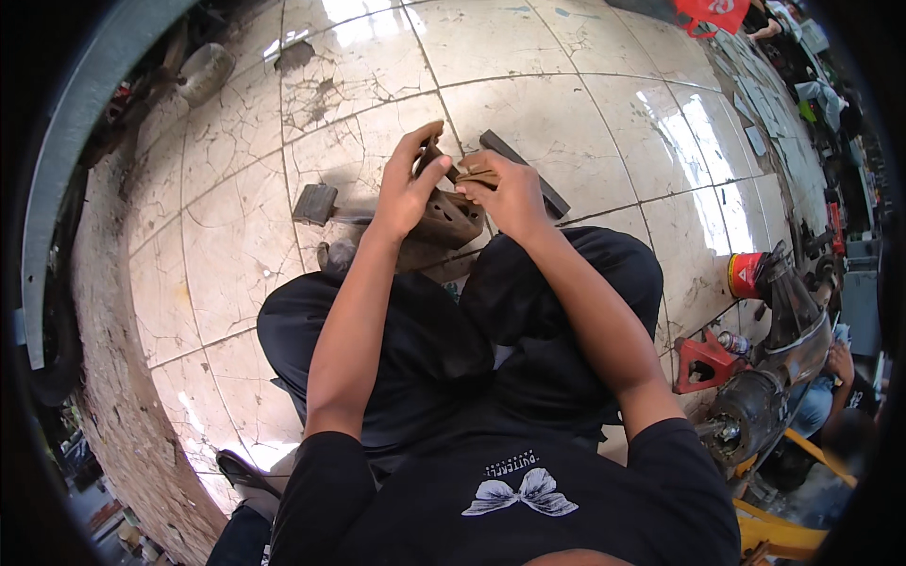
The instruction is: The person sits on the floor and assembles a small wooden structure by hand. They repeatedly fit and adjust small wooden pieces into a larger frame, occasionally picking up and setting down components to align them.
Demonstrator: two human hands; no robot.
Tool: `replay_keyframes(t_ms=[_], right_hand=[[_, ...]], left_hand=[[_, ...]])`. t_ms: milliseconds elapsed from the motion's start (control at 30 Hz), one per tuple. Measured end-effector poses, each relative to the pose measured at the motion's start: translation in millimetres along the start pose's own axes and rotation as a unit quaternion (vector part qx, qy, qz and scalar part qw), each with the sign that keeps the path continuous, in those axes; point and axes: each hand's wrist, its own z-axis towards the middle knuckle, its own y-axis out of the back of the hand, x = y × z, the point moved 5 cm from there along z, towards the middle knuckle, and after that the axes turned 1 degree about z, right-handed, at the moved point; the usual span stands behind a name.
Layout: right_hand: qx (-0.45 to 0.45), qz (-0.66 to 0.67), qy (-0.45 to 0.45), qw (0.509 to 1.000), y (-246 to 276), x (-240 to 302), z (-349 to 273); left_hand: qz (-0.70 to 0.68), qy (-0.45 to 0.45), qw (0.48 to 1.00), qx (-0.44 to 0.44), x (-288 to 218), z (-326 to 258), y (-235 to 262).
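Nearest the camera, a black shirt and crossed legs in dark trousers [528, 311] are seen; the person is seated on the tiled floor [585, 123]. Both forearms are stretched forward over the knees. The left hand [408, 189] is wrapped around the side of a rusty brown metal part [451, 219], its grip closed on that part, thumb and fingers raised along its upper edge. The right hand [510, 193] is pinched shut on a small folded brown pad [477, 174], seemingly abrasive paper, which is pressed against the top of the part. The part is held above the floor, just ahead of the knees and between the two hands.

For the rubbing to be done well, the part should probably be kept braced firmly by the left hand while short, even strokes are applied, with the pad kept flat to the surface.

Just beyond, a dark flat bar [525, 172] and a small grey block [314, 203] lie on the cracked tiles. Farther right, a red bracket [703, 363] and a red can [745, 275] are set beside a large metal assembly [774, 377].
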Motion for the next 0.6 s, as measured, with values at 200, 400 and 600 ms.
replay_keyframes(t_ms=[200,400,600], right_hand=[[-0.050,-0.113,0.140,0.982,-3.9,23.2,15.6],[-0.083,-0.163,0.143,0.973,-17.4,27.7,16.4],[-0.071,-0.150,0.093,0.982,-11.1,3.4,4.8]], left_hand=[[0.052,-0.056,0.995,0.066,-9.5,8.4,3.3],[0.082,-0.056,0.994,0.044,-24.2,10.1,3.0],[0.099,-0.064,0.992,0.048,-26.5,11.7,3.5]])
